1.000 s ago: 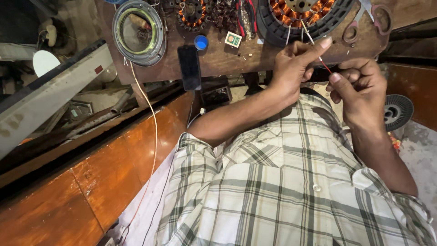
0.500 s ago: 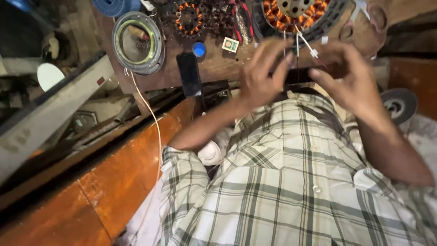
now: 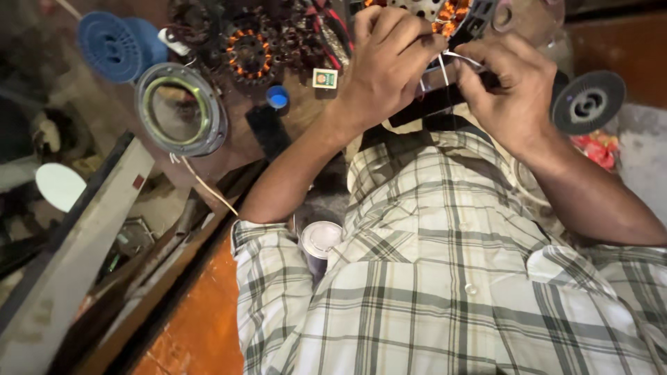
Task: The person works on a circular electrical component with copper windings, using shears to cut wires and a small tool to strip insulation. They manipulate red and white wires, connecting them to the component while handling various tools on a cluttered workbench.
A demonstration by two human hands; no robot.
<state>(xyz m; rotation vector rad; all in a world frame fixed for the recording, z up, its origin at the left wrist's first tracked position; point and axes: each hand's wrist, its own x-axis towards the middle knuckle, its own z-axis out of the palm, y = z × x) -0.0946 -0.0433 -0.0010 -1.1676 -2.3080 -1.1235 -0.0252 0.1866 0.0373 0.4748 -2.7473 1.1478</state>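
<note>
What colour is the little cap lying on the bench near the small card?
Blue. The small cap shows best in the head view, beside the dark stator.

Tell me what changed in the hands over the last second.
The left hand and right hand, apart and pulling a thin white thread taut a second ago, have closed together over the copper-wound stator. Both still pinch the thread. The bench items stayed put.

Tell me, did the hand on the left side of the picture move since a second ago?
Yes. The left hand has moved closer to the right hand, and both now pinch the thin white thread in front of the round copper-wound motor core.
</note>
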